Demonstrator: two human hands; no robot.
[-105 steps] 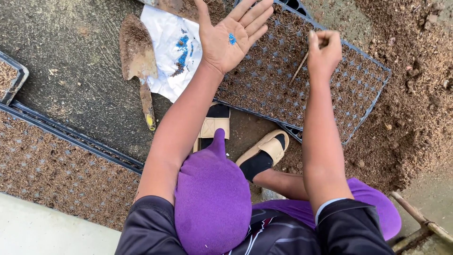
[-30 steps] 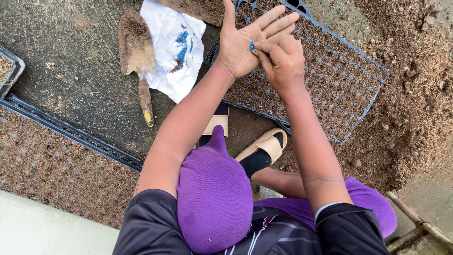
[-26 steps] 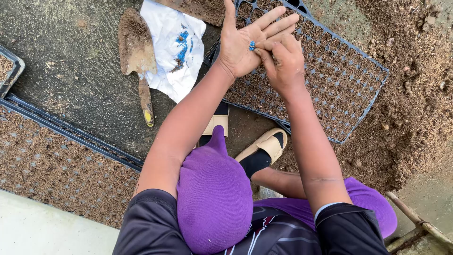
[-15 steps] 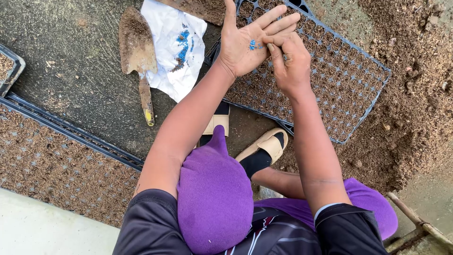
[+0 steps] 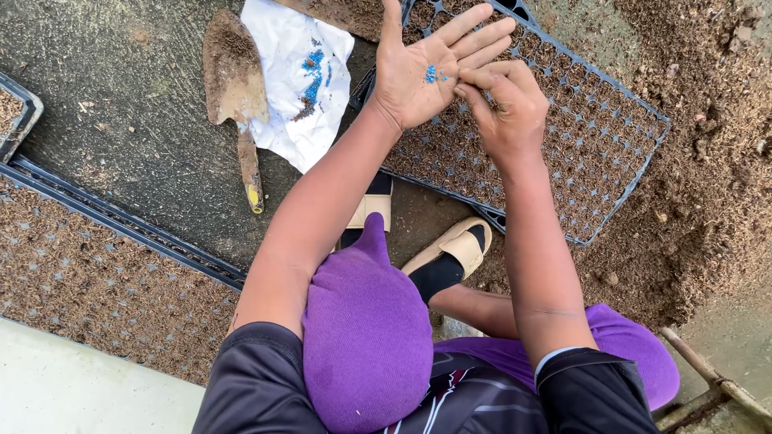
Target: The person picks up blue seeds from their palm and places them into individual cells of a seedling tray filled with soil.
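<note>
Several blue seeds [image 5: 432, 75] lie in my left hand [image 5: 426, 68], held flat with its fingers spread above the seed tray [image 5: 611, 153]. My right hand [image 5: 503, 108] pinches its fingers together at them, seemingly picking one; next comes a steady carry to a soil-filled cell.

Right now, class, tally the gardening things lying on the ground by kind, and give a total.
Seedling trays: 3, one under the hands, one at lower left, one corner at the far left edge
Trowels: 1
White paper sheets with blue seeds: 1
Total: 5
</note>
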